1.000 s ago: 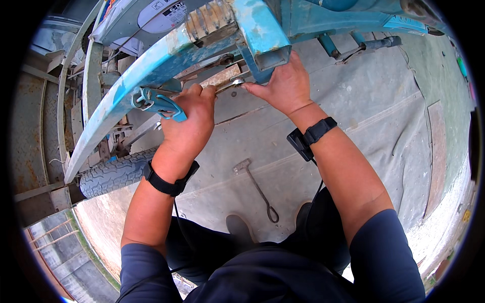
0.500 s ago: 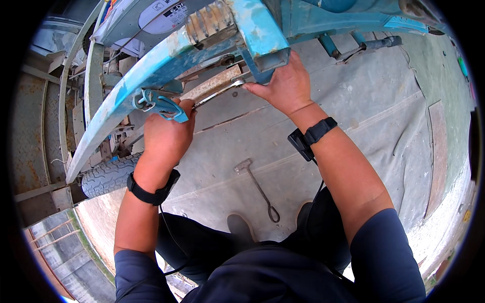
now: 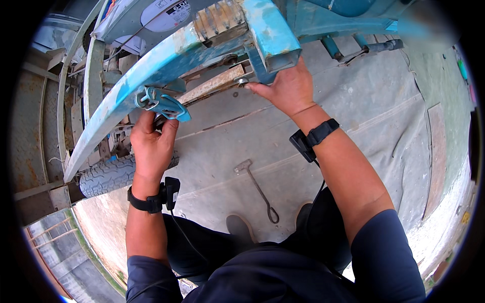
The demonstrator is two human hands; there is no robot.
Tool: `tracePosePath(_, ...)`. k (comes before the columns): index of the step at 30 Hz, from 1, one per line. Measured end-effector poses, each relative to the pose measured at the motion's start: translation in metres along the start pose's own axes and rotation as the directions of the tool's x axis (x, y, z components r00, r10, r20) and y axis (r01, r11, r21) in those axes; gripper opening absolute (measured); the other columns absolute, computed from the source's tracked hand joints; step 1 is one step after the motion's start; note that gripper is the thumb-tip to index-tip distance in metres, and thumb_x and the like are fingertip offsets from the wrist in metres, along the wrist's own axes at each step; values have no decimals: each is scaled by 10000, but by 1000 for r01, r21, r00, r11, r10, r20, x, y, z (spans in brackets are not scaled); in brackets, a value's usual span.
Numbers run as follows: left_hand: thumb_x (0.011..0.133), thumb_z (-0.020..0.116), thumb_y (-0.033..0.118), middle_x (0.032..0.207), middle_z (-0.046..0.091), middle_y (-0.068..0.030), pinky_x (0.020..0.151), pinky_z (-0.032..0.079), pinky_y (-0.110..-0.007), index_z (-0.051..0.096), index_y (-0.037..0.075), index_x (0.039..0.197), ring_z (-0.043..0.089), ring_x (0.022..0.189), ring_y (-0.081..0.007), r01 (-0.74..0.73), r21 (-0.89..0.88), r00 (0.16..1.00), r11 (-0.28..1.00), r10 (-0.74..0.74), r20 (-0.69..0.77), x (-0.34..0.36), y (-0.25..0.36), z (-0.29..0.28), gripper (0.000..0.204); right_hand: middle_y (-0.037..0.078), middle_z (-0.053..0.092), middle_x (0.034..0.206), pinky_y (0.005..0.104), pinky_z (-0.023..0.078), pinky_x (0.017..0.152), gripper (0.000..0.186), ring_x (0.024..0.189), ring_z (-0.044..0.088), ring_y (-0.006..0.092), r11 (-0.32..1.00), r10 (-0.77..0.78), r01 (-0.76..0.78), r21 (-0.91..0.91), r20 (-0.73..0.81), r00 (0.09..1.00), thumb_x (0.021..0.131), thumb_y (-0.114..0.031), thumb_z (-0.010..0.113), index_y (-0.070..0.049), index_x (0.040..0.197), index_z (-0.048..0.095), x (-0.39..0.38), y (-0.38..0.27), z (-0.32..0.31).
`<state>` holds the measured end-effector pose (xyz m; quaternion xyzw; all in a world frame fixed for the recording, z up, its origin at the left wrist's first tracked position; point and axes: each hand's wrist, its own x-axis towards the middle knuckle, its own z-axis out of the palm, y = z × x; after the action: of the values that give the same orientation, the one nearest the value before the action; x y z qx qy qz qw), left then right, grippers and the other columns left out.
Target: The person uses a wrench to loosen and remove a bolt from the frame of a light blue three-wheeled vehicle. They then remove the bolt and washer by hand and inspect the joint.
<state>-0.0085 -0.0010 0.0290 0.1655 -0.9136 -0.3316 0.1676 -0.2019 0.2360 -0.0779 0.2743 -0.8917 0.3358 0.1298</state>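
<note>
Blue tube (image 3: 270,28) points lengthwise toward the person (image 3: 268,275); hands (image 3: 153,151) (image 3: 291,91) apart, their grips unclear.

A grey floor sheet (image 3: 227,136) fills the centre of the frame, creased toward the right and crossed by pale seams. A long brown strip (image 3: 435,151) lies along its right edge, beside greenish ground (image 3: 445,86). Lower right, the pale ground (image 3: 444,222) is washed out by bright light. Lower left, tan ground (image 3: 106,217) meets a narrow green strip (image 3: 91,252), then grey paving (image 3: 65,255) crossed by 2 thin brownish bars.
</note>
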Motion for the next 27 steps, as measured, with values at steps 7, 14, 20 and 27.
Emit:
tracePosePath(7, 917, 753, 21, 958, 721, -62, 774, 564, -284, 682, 5, 1113, 669, 846, -107, -88, -84, 992, 993, 80, -93, 2, 1, 10, 209, 77, 679, 1338, 423, 505, 1106, 817, 1374, 549, 342, 999, 29, -30, 18, 24, 999, 644, -458, 959, -83, 1304, 657, 1, -3, 0)
tracePosePath(14, 898, 775, 50, 971, 738, -116, 787, 579, -348, 700, 14, 1069, 720, 835, -218, -17, 0, 996, 1000, 17, -83, -3, -7, 7, 190, 95, 682, 1330, 443, 504, 1103, 811, 1367, 554, 354, 999, 35, -35, 17, 24, 999, 646, -453, 959, -77, 1297, 656, 1, -4, 2)
tracePosePath(20, 905, 750, 139, 966, 721, -205, 705, 551, -497, 697, 22, 957, 707, 856, -417, -176, 565, 982, 806, 102, 160, 11, 29, -9, 138, 94, 684, 1329, 443, 501, 1105, 805, 1365, 555, 358, 999, 34, -35, 38, 18, 999, 650, -455, 956, -78, 1295, 657, 0, 0, 2)
tracePosePath(27, 999, 686, 232, 871, 691, -241, 669, 515, -536, 675, 31, 984, 673, 801, -459, -145, 560, 974, 816, 19, 225, -6, -27, 16, 201, 91, 687, 1316, 439, 504, 1102, 802, 1358, 559, 359, 1000, 18, -18, 17, -3, 1000, 648, -472, 952, -77, 1284, 663, 0, -4, 1)
